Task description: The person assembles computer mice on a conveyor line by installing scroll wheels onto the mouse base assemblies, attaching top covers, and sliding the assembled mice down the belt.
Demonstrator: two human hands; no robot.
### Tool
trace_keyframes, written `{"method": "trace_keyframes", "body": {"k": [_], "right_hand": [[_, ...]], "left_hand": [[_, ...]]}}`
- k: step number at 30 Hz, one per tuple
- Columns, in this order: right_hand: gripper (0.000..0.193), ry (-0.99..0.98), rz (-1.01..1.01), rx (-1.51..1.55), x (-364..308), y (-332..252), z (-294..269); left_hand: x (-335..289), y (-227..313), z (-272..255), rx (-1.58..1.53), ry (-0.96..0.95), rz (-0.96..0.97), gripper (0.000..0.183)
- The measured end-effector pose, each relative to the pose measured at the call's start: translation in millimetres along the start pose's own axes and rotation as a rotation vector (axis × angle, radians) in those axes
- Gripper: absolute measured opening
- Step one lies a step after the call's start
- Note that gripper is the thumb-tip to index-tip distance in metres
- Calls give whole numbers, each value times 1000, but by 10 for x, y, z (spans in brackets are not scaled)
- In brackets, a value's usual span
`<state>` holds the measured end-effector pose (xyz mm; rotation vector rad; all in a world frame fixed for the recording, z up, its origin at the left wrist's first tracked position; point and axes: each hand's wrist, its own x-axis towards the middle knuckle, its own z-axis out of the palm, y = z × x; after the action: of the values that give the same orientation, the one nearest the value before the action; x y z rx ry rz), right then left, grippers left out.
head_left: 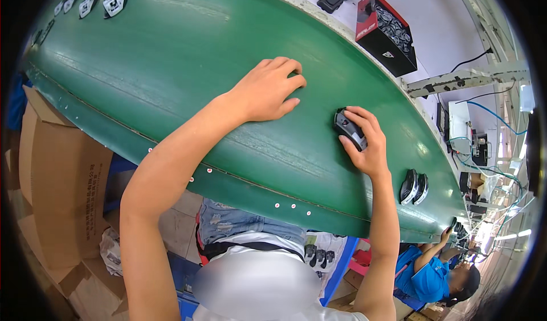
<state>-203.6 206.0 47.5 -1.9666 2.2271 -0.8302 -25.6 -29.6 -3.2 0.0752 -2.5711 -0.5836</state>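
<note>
My right hand (pixel 369 144) grips a black computer mouse (pixel 348 128), fingers over its far side and thumb along its near edge. The mouse rests on or just above the green work surface (pixel 171 70); which of the two, I cannot tell. A grey patch shows on its side. To the left, my left hand (pixel 269 91) hovers over or lies on the same green surface, its fingers apart and a little bent, with nothing seen in them. Two black and silver mouse parts (pixel 413 187) stand side by side to the right of my right hand.
Several similar parts (pixel 115 4) lie at the far left of the surface. A black and red box (pixel 387 59) full of small pieces stands beyond its far edge. A cardboard carton (pixel 62 178) is at left. At right, a co-worker in a blue shirt (pixel 424 275) reaches toward the surface.
</note>
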Motion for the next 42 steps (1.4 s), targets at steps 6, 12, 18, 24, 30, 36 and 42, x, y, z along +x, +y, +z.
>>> {"method": "trace_keyframes", "body": {"k": [6, 12, 18, 24, 30, 36, 42], "right_hand": [[77, -43, 84, 12, -37, 57, 16], [48, -8, 141, -237, 36, 12, 67], [44, -72, 172, -308, 19, 2, 95], [43, -116, 160, -367, 51, -2, 104], [41, 105, 94, -4, 20, 240, 105], [63, 212, 203, -11, -280, 153, 137], [68, 78, 168, -40, -194, 125, -32]], "left_hand": [[16, 38, 31, 24, 12, 9, 32], [18, 59, 25, -1, -16, -10, 33], [23, 104, 110, 5, 31, -11, 32], [82, 173, 162, 59, -12, -11, 29], [107, 163, 218, 55, 52, 37, 30], [73, 202, 168, -16, 21, 77, 31], [43, 221, 169, -4, 15, 65, 32]]}}
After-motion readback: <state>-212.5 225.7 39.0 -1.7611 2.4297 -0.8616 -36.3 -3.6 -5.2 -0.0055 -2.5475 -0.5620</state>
